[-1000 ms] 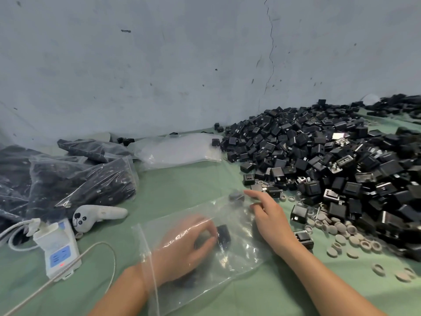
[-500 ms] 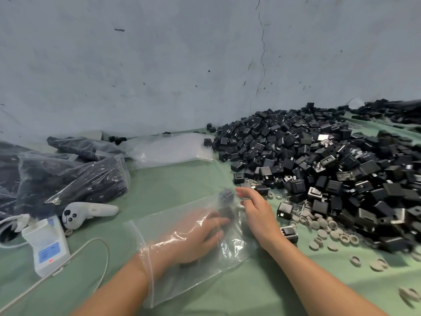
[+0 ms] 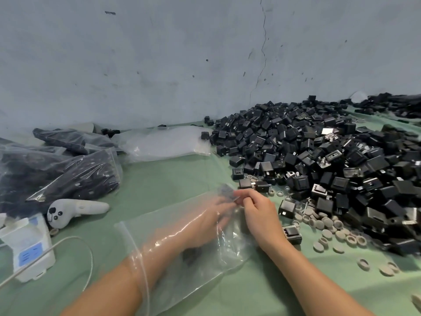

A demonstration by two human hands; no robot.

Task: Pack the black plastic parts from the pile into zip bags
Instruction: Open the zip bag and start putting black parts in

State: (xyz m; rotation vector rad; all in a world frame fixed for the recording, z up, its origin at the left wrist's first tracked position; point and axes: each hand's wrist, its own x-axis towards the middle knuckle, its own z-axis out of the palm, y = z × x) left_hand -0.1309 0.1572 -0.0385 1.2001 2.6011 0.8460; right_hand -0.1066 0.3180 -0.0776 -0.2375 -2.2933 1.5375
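Nearest us, at six o'clock, our left forearm runs in through the mouth of the bag [image 3: 205, 277]. The left hand [image 3: 205, 226] lies inside under the film, and blur and glare keep us from telling whether its fingers grasp anything. A second part [image 3: 190, 256] lies loose in the bag under the wrist.

Just beyond, toward one o'clock, our right hand [image 3: 259, 213] is outside the bag. Its fingers are curled, pinching the film at the far corner, where a part [image 3: 225, 191] shows blurred inside.

We judge the step to be seating that part deep in the corner. We should keep the film taut with the right hand, let go cleanly inside, then draw the left hand out without dragging parts back.

The pile [image 3: 319, 151] lies at two o'clock and the filled bags [image 3: 75, 176] at ten.
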